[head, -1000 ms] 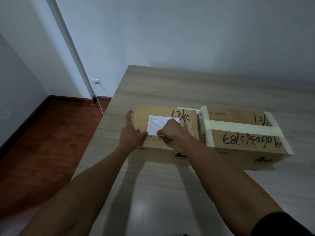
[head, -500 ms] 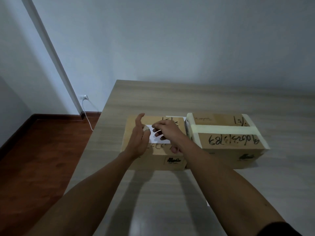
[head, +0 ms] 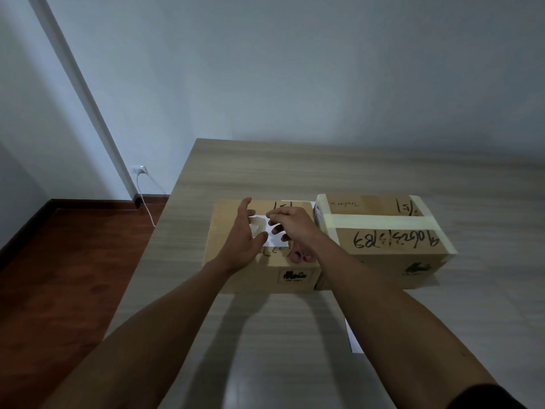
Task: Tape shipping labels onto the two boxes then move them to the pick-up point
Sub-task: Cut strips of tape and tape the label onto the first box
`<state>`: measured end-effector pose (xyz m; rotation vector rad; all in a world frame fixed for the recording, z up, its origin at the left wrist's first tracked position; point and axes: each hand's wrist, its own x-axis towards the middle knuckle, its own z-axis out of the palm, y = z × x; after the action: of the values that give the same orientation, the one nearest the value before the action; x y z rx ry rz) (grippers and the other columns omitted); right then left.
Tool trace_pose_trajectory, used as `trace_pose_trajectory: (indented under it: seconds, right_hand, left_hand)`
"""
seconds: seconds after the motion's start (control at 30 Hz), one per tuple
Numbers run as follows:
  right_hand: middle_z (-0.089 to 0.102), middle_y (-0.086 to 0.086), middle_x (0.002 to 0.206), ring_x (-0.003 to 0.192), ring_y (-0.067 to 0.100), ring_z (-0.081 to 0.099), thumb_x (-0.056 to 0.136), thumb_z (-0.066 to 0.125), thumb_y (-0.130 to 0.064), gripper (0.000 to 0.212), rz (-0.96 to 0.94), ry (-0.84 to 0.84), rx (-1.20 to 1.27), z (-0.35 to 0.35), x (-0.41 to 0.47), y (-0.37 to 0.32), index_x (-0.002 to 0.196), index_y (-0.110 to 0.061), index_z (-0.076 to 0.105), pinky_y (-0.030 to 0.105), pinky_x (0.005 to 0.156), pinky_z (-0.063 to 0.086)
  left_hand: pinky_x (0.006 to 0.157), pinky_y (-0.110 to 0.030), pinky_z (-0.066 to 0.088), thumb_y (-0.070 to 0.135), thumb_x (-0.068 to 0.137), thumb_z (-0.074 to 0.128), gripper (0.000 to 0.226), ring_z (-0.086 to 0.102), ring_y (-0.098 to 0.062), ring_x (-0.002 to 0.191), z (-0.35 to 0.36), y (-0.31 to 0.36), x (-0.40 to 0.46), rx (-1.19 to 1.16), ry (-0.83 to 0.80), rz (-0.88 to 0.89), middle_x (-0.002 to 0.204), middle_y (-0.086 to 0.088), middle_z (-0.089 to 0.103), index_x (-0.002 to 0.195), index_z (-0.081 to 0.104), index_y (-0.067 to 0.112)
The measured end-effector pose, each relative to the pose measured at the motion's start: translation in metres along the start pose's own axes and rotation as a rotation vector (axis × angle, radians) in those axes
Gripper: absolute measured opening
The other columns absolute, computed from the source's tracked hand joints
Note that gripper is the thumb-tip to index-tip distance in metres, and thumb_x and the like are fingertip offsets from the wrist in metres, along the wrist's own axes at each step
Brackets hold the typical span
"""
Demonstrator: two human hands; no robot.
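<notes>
Cardboard forms both boxes on the table [head: 265,172]: the left box [head: 236,278] sits touching the right box [head: 383,261], which is wrapped in pale tape bands and carries no label that can be seen. A white label [head: 278,242] lies flat on top of the left box, partly hidden by the hands. The left hand [head: 240,246] is held edge-on over the left side of the label, fingers straight, thumb spread toward the paper; a tape roll [head: 258,228] shows just behind its palm, and whether the hand grips the roll cannot be told. The right hand [head: 290,224] hovers over the label's right part, its thumb and forefinger brought together near the roll as if pinching a tape end; the tape itself is too thin to see. Red scissors [head: 300,256] rest on the near right of the left box top, under the right wrist. A second white sheet [head: 352,338] lies on the table nearer the person. Judged by its look, the label is light, limp paper that will slide easily, so one hand should pin it flat while the tape goes across an edge. The boxes look stiff; their weight is unknown, so each should be lifted with both hands under opposite bottom edges.
</notes>
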<state>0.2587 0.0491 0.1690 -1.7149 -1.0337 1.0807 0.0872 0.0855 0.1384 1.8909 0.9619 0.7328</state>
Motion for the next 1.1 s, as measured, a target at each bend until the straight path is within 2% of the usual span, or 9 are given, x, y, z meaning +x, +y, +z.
trace_pose_trajectory:
  seconds: [0.13, 0.37, 0.57, 0.67, 0.73, 0.8, 0.87, 0.97, 1.1]
  right_hand:
    - [0.072, 0.002, 0.099, 0.078, 0.015, 0.066, 0.097, 0.065, -0.029, 0.024, 0.024, -0.019, -0.018, -0.004, 0.005, -0.001, 0.111, -0.013, 0.075, 0.029, 0.061, 0.048]
    - [0.066, 0.000, 0.090, 0.073, 0.015, 0.058, 0.094, 0.073, -0.028, 0.013, -0.019, -0.046, -0.064, -0.010, 0.012, 0.003, 0.095, -0.015, 0.076, 0.032, 0.059, 0.047]
    - [0.062, 0.004, 0.076, 0.070, 0.015, 0.055, 0.097, 0.069, -0.022, 0.013, -0.021, -0.084, -0.093, -0.015, 0.017, 0.003, 0.097, -0.010, 0.074, 0.029, 0.061, 0.046]
    - [0.061, 0.001, 0.076, 0.067, 0.012, 0.052, 0.099, 0.066, -0.020, 0.016, -0.050, -0.091, -0.104, -0.016, 0.017, 0.002, 0.102, -0.006, 0.073, 0.025, 0.061, 0.044]
    - [0.064, -0.003, 0.082, 0.069, 0.010, 0.054, 0.100, 0.066, -0.019, 0.011, -0.105, -0.082, -0.097, -0.016, 0.018, 0.002, 0.098, -0.010, 0.072, 0.022, 0.064, 0.045]
    - [0.067, -0.004, 0.087, 0.075, 0.010, 0.057, 0.098, 0.067, -0.017, 0.008, -0.167, -0.058, -0.078, -0.015, 0.020, 0.001, 0.091, -0.015, 0.071, 0.026, 0.072, 0.049]
    - [0.068, -0.004, 0.087, 0.076, 0.011, 0.058, 0.097, 0.069, -0.015, 0.008, -0.210, -0.021, -0.054, -0.016, 0.023, -0.001, 0.090, -0.013, 0.071, 0.029, 0.076, 0.051]
    - [0.066, -0.003, 0.086, 0.074, 0.011, 0.056, 0.097, 0.069, -0.013, 0.006, -0.255, 0.000, -0.030, -0.022, 0.026, -0.008, 0.093, -0.008, 0.071, 0.023, 0.071, 0.049]
    - [0.068, -0.001, 0.089, 0.077, 0.011, 0.057, 0.096, 0.070, -0.012, 0.007, -0.285, -0.009, -0.033, -0.028, 0.028, -0.014, 0.096, -0.005, 0.072, 0.018, 0.065, 0.048]
  left_hand:
    - [0.106, -0.044, 0.046, 0.007, 0.094, 0.067, 0.091, 0.045, -0.024, 0.133, 0.005, 0.001, 0.001, -0.017, 0.000, -0.003, 0.150, -0.011, 0.038, 0.161, 0.008, 0.025]
    - [0.098, -0.031, 0.042, 0.005, 0.094, 0.067, 0.091, 0.043, -0.016, 0.131, 0.014, 0.001, 0.002, -0.046, -0.012, -0.037, 0.151, -0.009, 0.036, 0.161, 0.009, 0.026]
    - [0.104, -0.033, 0.044, 0.006, 0.094, 0.068, 0.091, 0.045, -0.018, 0.134, 0.019, 0.000, 0.004, -0.065, -0.012, -0.055, 0.150, -0.007, 0.038, 0.160, 0.010, 0.029]
    - [0.099, -0.029, 0.046, 0.010, 0.096, 0.068, 0.088, 0.048, -0.017, 0.131, 0.021, 0.000, 0.005, -0.082, -0.002, -0.072, 0.145, -0.001, 0.041, 0.160, 0.011, 0.030]
    - [0.091, -0.022, 0.049, 0.016, 0.097, 0.069, 0.083, 0.051, -0.013, 0.125, 0.022, 0.001, 0.005, -0.099, 0.019, -0.083, 0.140, 0.001, 0.047, 0.159, 0.015, 0.030]
    - [0.083, -0.018, 0.050, 0.024, 0.097, 0.070, 0.077, 0.055, -0.011, 0.120, 0.023, 0.005, 0.008, -0.123, 0.042, -0.105, 0.131, 0.003, 0.053, 0.156, 0.022, 0.031]
    - [0.079, -0.021, 0.051, 0.029, 0.096, 0.072, 0.068, 0.058, -0.012, 0.113, 0.023, 0.008, 0.013, -0.172, 0.065, -0.146, 0.124, 0.005, 0.056, 0.151, 0.031, 0.033]
    - [0.083, -0.031, 0.053, 0.034, 0.095, 0.072, 0.059, 0.063, -0.015, 0.106, 0.023, 0.010, 0.019, -0.210, 0.120, -0.207, 0.119, 0.009, 0.058, 0.146, 0.041, 0.034]
    - [0.075, -0.028, 0.050, 0.030, 0.098, 0.068, 0.047, 0.063, -0.011, 0.101, 0.024, 0.014, 0.022, -0.280, 0.124, -0.232, 0.119, 0.004, 0.061, 0.141, 0.051, 0.034]
